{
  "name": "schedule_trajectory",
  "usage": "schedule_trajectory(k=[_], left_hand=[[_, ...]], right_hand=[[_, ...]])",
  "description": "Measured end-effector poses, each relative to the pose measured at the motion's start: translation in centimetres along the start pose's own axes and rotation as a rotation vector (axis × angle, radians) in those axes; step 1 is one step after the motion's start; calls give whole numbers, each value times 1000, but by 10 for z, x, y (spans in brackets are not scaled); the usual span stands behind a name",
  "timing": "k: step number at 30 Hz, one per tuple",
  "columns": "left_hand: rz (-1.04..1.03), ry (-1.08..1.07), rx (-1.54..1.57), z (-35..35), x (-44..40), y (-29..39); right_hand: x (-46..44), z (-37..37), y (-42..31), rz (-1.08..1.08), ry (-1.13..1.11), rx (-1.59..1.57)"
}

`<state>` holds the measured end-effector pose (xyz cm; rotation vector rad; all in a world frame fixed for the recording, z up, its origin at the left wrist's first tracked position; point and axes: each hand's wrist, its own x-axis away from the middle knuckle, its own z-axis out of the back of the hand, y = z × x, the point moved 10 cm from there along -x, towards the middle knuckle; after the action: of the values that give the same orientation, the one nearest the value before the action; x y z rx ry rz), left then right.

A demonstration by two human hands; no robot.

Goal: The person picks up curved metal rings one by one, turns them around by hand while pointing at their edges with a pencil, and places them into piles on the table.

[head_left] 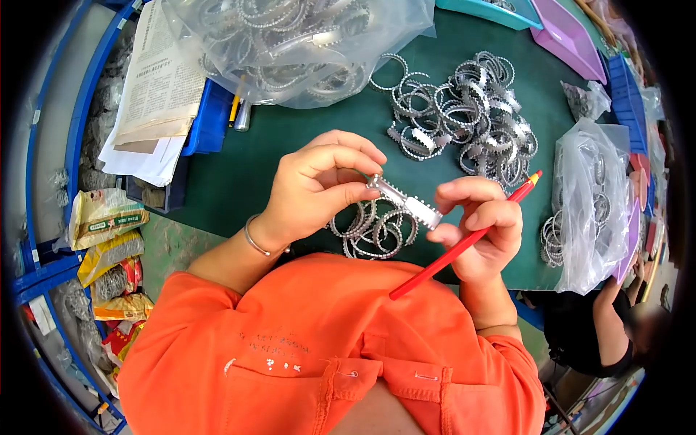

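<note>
My left hand [319,181] pinches one end of a silver cuff bangle [407,202] with beaded edges and a smooth flat band, held side-on above the table. My right hand [482,228] is closed around a red pencil [457,254], which slants from upper right down toward my orange shirt. The thumb and a fingertip of that hand are close to the bangle's other end; I cannot tell whether they touch it. Just beneath the held piece lies a small group of similar bangles [377,235]. Beyond my hands, a larger heap of bangles [471,109] spreads over the table.
A clear plastic bag [297,51] full of bangles lies at the back of the green table [246,163]. Printed papers [156,80] rest on a blue bin [210,119] at left. Another plastic bag [591,196] sits at right, near a purple tray [569,40] and another person [594,326].
</note>
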<state>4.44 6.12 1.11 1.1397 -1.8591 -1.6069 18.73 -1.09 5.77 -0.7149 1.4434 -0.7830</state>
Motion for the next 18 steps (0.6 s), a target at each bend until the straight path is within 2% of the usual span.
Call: schedule_trajectory(k=[2,4,6,8,10,14,18], left_hand=[[-4,16,-7,1,0,6],[-93,11,-135,0,0,19],[-147,-8,-190,-3,0,26],[-201,-28,-246,-6,0,34],[-246,-51,-309,-11,-1,40],[-211,-48,-279,-14,-1,38],[-209,-121,-338,-21,-3,36]], right_hand=[[1,4,-2,37,-28,137],[7,6,4,-26,35,50],[14,18,21,-195,190,-108],[17,20,23,-163,175,-96],[21,20,36,-293,202,-152],[23,17,45,-362,208,-261],[26,15,52,-462,198,-222]])
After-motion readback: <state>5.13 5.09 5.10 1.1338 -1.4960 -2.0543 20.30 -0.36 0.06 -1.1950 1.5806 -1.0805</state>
